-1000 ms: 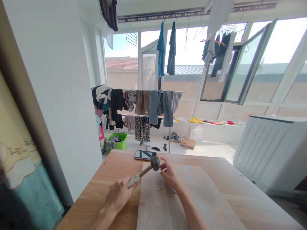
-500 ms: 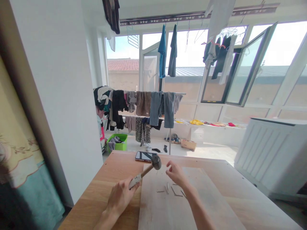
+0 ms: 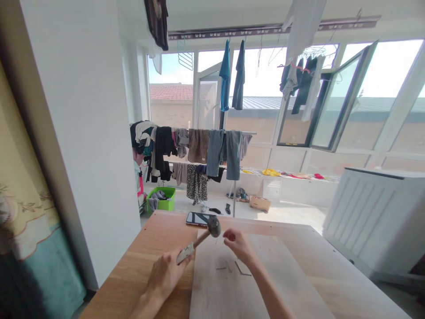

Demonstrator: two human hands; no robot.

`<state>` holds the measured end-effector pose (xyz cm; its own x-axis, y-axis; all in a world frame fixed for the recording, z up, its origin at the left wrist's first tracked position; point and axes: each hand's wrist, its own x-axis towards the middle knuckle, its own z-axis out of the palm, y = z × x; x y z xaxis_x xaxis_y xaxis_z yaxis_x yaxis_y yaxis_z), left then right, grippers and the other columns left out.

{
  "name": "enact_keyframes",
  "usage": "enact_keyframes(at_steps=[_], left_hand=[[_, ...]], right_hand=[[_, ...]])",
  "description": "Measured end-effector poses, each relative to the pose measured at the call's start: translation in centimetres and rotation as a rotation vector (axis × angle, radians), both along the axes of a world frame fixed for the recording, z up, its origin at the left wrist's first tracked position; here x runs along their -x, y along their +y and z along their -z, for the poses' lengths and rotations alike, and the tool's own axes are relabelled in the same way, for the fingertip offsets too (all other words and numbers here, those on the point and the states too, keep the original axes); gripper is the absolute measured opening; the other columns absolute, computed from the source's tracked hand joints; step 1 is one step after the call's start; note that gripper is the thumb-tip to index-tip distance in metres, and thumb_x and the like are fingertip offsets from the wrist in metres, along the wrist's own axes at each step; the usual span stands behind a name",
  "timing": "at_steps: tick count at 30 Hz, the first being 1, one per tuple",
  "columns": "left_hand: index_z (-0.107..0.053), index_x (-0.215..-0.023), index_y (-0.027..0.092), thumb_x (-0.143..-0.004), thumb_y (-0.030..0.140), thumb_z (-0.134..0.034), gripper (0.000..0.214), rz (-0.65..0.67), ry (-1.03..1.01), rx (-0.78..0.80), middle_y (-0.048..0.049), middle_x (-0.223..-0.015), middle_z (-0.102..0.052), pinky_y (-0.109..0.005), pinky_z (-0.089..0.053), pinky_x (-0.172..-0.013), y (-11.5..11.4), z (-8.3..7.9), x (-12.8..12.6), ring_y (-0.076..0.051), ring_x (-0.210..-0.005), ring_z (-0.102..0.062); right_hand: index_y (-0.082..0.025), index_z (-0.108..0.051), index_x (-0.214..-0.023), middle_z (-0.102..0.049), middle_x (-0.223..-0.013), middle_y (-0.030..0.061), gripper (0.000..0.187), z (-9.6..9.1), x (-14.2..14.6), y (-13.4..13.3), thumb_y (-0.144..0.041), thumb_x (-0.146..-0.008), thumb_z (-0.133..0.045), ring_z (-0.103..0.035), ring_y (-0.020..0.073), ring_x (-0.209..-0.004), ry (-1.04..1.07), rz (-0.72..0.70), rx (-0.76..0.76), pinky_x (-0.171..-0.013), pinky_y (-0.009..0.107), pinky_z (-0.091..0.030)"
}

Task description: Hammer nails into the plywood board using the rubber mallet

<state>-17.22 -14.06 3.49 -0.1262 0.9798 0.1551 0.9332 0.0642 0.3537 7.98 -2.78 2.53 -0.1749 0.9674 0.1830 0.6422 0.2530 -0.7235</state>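
Note:
My left hand (image 3: 165, 271) is wrapped round the pale, wrapped-looking grip of a hammer (image 3: 202, 239). Its dark, rounded head is raised above a pale wooden board (image 3: 212, 292) lying on the table. Close to the right of the hammer head, my right hand (image 3: 238, 243) is held over the board, fingers curled in a pinch. Whatever sits between those fingertips is too small to make out. Several thin nail-like pieces (image 3: 243, 268) lie loose on the board, below and left of my right wrist; my forearm may cover others.
A phone (image 3: 196, 219) lies by the far edge of the wooden table (image 3: 133, 270). Beyond stand a drying rack with clothes (image 3: 198, 146), a green basket (image 3: 169, 201) and a cardboard box (image 3: 260, 204). A white panelled unit (image 3: 358, 217) is at the right, a wall (image 3: 79, 133) at the left.
My right hand has moved slightly left and down, closer to the hammer head. The hammer stays raised in my left hand. The view has tilted a little.

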Motion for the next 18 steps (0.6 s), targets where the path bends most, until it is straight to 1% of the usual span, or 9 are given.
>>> enact_keyframes(at_steps=[1,3,6,8,11,15,18], left_hand=[[-0.065,-0.088,0.028,-0.092,0.051,-0.054,0.025,0.002,-0.001,-0.009,-0.0020,-0.083,-0.076,-0.025,-0.034,-0.059,0.0,0.1,0.1,-0.023,-0.080,-0.073],[-0.064,-0.088,0.029,-0.092,0.051,-0.055,0.024,0.007,-0.009,-0.023,-0.0013,-0.083,-0.076,-0.025,-0.033,-0.058,0.1,0.3,0.2,-0.022,-0.080,-0.073],[-0.064,-0.089,0.029,-0.092,0.052,-0.055,0.024,0.001,-0.013,-0.031,-0.0011,-0.083,-0.076,-0.025,-0.031,-0.057,0.2,0.5,0.3,-0.022,-0.079,-0.072],[-0.064,-0.089,0.029,-0.092,0.053,-0.055,0.025,0.000,-0.010,-0.030,-0.0013,-0.082,-0.076,-0.025,-0.030,-0.057,0.1,0.5,0.2,-0.022,-0.078,-0.072],[-0.064,-0.087,0.029,-0.092,0.053,-0.053,0.027,0.015,-0.002,-0.026,-0.0016,-0.081,-0.075,-0.026,-0.030,-0.057,0.1,0.5,0.1,-0.022,-0.078,-0.072],[-0.064,-0.086,0.028,-0.093,0.053,-0.053,0.028,0.019,0.005,-0.026,-0.0019,-0.082,-0.075,-0.026,-0.031,-0.058,0.0,0.5,-0.1,-0.022,-0.079,-0.072],[-0.065,-0.087,0.029,-0.092,0.053,-0.054,0.027,0.013,0.002,-0.034,-0.0015,-0.083,-0.076,-0.025,-0.032,-0.058,0.0,0.5,-0.1,-0.022,-0.080,-0.072]], right_hand=[[-0.016,-0.066,-0.080,-0.068,-0.073,0.0035,0.017,0.4,0.0,0.2,-0.021,-0.073,-0.052,-0.063,0.0172,-0.071,0.061,0.006,-0.032,-0.066,0.025,-0.047],[-0.016,-0.067,-0.082,-0.070,-0.076,0.0048,0.020,1.3,-0.1,0.4,-0.026,-0.075,-0.051,-0.065,0.0181,-0.072,0.157,0.011,-0.077,-0.069,0.027,-0.050],[-0.017,-0.068,-0.080,-0.069,-0.071,0.0051,0.022,2.6,-0.3,0.5,-0.031,-0.073,-0.052,-0.064,0.0194,-0.069,0.239,0.002,-0.111,-0.067,0.030,-0.051],[-0.017,-0.069,-0.080,-0.068,-0.069,0.0049,0.024,3.1,-0.4,0.6,-0.033,-0.073,-0.052,-0.063,0.0194,-0.067,0.264,-0.008,-0.123,-0.066,0.030,-0.050],[-0.017,-0.070,-0.079,-0.068,-0.068,0.0040,0.024,3.4,-0.5,0.6,-0.032,-0.072,-0.053,-0.062,0.0185,-0.065,0.269,-0.036,-0.132,-0.064,0.029,-0.049],[-0.018,-0.070,-0.078,-0.066,-0.068,0.0024,0.021,3.4,-0.4,0.5,-0.026,-0.071,-0.053,-0.060,0.0175,-0.064,0.236,-0.080,-0.160,-0.064,0.029,-0.048],[-0.018,-0.069,-0.079,-0.066,-0.071,0.0029,0.021,3.2,-0.3,0.3,-0.023,-0.070,-0.051,-0.060,0.0175,-0.066,0.215,-0.101,-0.180,-0.065,0.029,-0.048]])
